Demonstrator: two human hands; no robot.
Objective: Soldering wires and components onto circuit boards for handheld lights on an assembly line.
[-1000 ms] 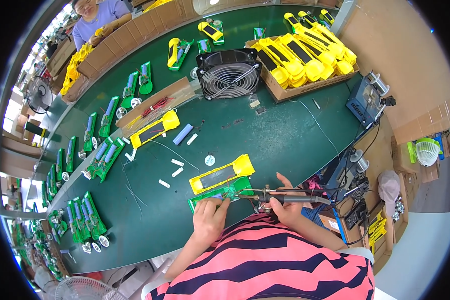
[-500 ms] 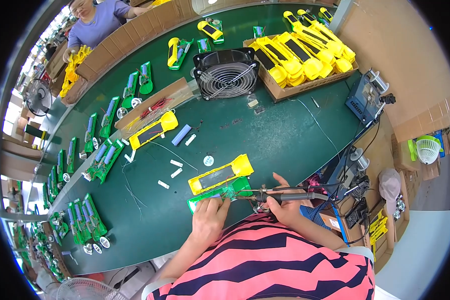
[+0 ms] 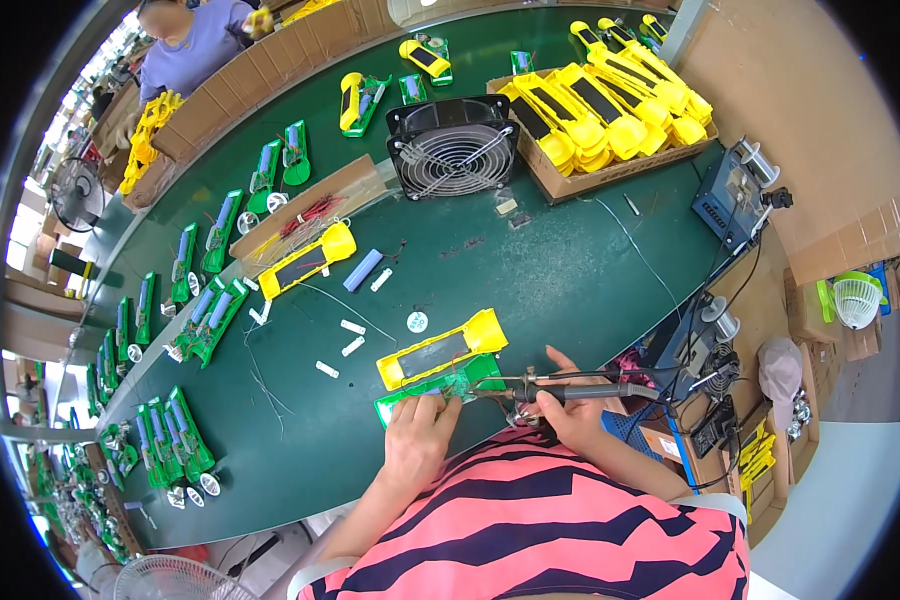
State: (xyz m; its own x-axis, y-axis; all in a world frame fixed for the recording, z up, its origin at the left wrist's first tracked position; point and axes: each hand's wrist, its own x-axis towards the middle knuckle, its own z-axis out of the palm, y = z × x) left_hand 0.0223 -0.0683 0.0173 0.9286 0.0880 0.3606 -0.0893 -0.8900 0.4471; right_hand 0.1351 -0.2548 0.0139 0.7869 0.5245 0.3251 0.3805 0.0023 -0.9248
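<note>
In my right hand (image 3: 573, 412) is a soldering iron (image 3: 580, 393) with a thin feed tube along it. Its tip points left, at the wires and board inside a green plastic housing (image 3: 388, 404). My left hand (image 3: 417, 432) rests on that housing, fingertips pinched together close to the iron's tip. Whatever is between those fingertips is hidden. A blue cylindrical battery inside the housing is partly covered by the fingers. Right behind the housing lies a yellow casing with a dark panel (image 3: 440, 352), thin wires running between the two.
A black fan (image 3: 452, 150) stands behind, beside a carton of yellow casings (image 3: 635, 165). Several green housings (image 3: 175, 440) lie at left. A loose battery (image 3: 363, 271) and white strips lie mid-table. Soldering stations (image 3: 727, 200) stand right. Another person (image 3: 185, 50) sits across.
My hands and the iron stay almost in place. Green housings in the far row have shifted slightly right. The person across has raised a hand with something yellow.
</note>
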